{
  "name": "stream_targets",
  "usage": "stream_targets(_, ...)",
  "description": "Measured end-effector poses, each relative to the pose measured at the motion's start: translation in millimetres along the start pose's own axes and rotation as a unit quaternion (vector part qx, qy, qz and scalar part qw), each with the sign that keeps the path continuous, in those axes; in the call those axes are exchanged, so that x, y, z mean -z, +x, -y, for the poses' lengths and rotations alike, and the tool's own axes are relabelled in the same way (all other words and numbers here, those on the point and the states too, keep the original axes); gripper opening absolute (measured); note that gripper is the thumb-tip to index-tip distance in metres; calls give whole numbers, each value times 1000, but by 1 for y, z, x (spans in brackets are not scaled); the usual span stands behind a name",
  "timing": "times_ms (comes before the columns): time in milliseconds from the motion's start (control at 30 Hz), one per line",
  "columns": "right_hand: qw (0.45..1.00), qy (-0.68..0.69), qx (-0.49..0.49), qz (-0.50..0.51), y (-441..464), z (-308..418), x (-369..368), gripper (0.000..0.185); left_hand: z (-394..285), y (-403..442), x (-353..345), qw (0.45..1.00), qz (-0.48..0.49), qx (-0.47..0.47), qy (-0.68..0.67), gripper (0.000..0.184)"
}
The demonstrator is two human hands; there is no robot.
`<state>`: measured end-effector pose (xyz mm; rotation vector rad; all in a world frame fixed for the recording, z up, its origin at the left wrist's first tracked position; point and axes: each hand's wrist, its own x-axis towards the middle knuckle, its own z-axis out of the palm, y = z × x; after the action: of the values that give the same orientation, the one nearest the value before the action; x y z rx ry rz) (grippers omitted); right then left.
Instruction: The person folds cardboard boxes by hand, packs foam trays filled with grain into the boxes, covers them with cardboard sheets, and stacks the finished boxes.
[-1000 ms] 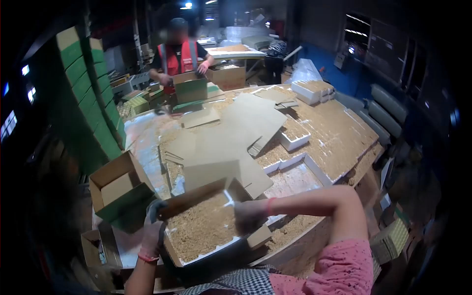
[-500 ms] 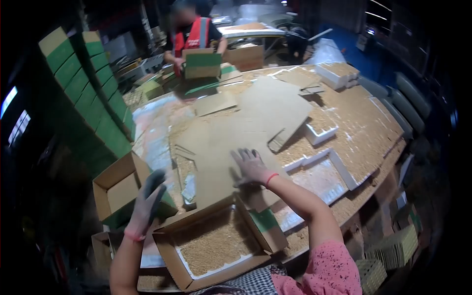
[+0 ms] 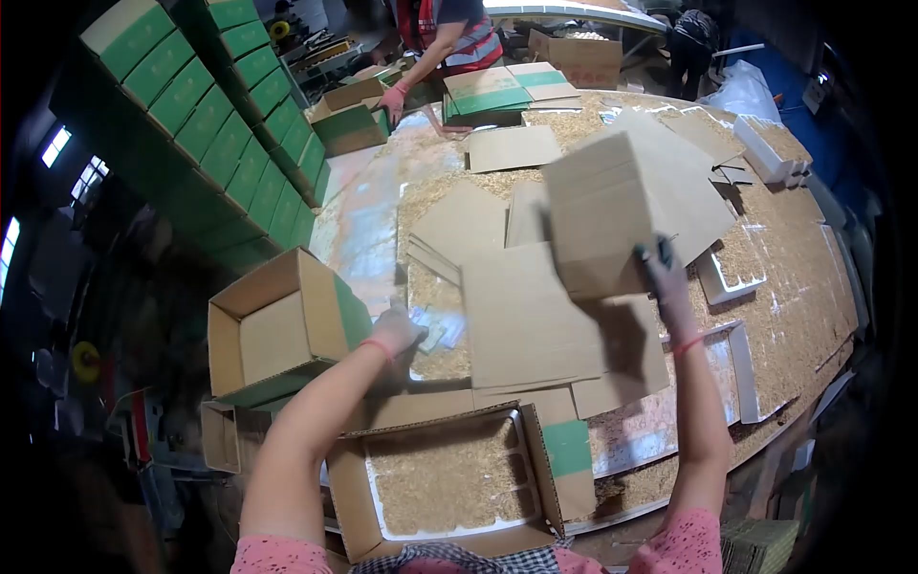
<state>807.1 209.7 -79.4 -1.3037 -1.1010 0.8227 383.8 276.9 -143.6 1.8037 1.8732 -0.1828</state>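
Observation:
My right hand [image 3: 669, 287], in a dark-tipped glove, grips the lower right edge of a brown cardboard sheet [image 3: 602, 215], raised and tilted above the pile of flat cardboard [image 3: 531, 316]. My left hand [image 3: 397, 330] is closed beside small pale packets [image 3: 438, 327] lying on the granules left of that pile; its fingertips are hidden. Close to my body stands an open carton [image 3: 349, 488] holding a white tray of tan granules [image 3: 449, 478]. Left of my left hand sits another open carton [image 3: 277, 335] with a green side.
Tall stacks of green cartons [image 3: 206, 134] rise at the left. Across the table [image 3: 368, 206], a co-worker in a red vest [image 3: 459, 38] touches an open green box [image 3: 349, 120]. White trays [image 3: 732, 273] of granules and a white frame [image 3: 746, 373] lie at the right.
My right hand has lifted a cardboard sheet off the pile, moving right. My left hand has moved from above the left carton to the packets. The co-worker's box is now further left.

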Motion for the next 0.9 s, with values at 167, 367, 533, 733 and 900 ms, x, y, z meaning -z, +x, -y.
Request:
stream_targets(167,981,142,-100,-82,-39,-60,-18,26,-15,-30,27,987,-90,-79,110,43)
stream_targets(367,962,68,169,-202,-25,-11,22,33,-34,-188,102,790,-426,-428,104,21)
stream_targets(533,869,-257,411,-101,-98,112,-39,40,14,-293,-3,748,-27,-610,260,28)
stream_targets(733,766,-310,462,322,-229,166,-112,37,106,-317,-2,914,18,-371,-161,45)
stream_targets(900,607,-335,274,666,-265,91,-137,33,104,-330,-16,946,-219,-209,-117,78)
